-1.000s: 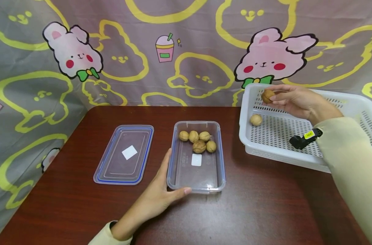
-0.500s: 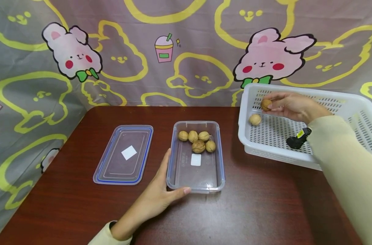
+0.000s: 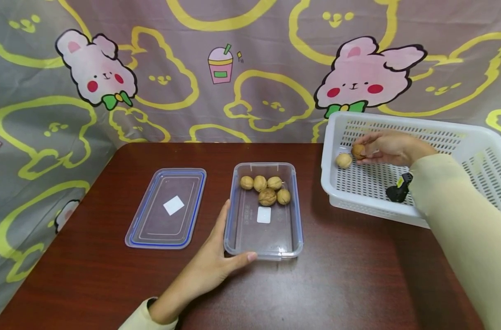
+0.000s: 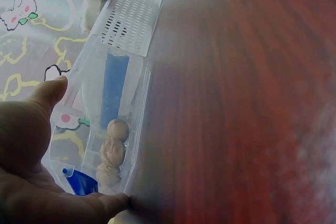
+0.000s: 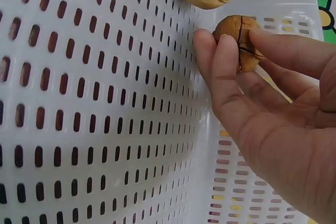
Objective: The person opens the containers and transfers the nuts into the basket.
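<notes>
Spreading fingers apart, left hand is touching near-left corner of clear box. Inside white basket, pale walnut is sitting beside round brown walnut, dark-cracked; right hand is clamping fingers on it.

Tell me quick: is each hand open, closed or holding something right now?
Left hand: holding the clear plastic container by its near-left corner.
Right hand: pinching a brown walnut inside the white basket.

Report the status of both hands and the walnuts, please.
Left hand holding clear box, five walnuts inside. Right hand pinching dark walnut in white basket. Pale walnut close by.
</notes>
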Demonstrator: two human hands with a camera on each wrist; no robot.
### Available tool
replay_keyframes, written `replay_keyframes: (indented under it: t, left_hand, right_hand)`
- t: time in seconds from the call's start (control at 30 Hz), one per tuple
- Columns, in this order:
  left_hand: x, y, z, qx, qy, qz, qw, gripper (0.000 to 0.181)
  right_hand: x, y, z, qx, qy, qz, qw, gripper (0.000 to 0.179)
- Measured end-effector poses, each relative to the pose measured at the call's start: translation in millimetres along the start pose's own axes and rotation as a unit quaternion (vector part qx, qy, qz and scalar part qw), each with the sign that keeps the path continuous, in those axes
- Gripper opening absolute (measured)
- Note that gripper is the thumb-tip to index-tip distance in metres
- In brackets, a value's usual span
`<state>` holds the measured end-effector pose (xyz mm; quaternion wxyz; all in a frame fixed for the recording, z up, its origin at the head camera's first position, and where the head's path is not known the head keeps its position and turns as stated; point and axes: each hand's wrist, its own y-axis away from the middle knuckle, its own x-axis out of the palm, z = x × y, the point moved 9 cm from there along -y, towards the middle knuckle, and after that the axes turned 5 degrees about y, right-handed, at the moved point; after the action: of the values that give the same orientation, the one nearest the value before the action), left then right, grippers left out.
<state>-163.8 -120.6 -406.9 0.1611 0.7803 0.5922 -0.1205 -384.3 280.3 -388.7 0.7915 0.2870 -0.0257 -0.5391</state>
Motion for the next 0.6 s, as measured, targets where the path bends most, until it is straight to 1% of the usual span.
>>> replay_keyframes:
  t: [0.17, 0.3, 0.6]
  left_hand:
    - [0.0, -0.1, 0.1, -0.002, -0.001, 0.001, 1.0000, 0.124]
    - [-0.1, -0.3, 0.0, -0.001, -0.001, 0.002, 1.0000, 0.125]
    - [-0.1, -0.4, 0.6, -0.002, 0.000, 0.003, 1.0000, 0.124]
  right_hand:
    - [0.7, -1.0, -1.3, 0.005, 0.034, -0.003, 0.9994, 0.035]
    - [2.4, -1.3, -2.0, 0.013, 0.043, -0.004, 0.9990, 0.033]
    - [5.6, -2.1, -1.8, 0.020, 0.070, -0.015, 0.9972, 0.043]
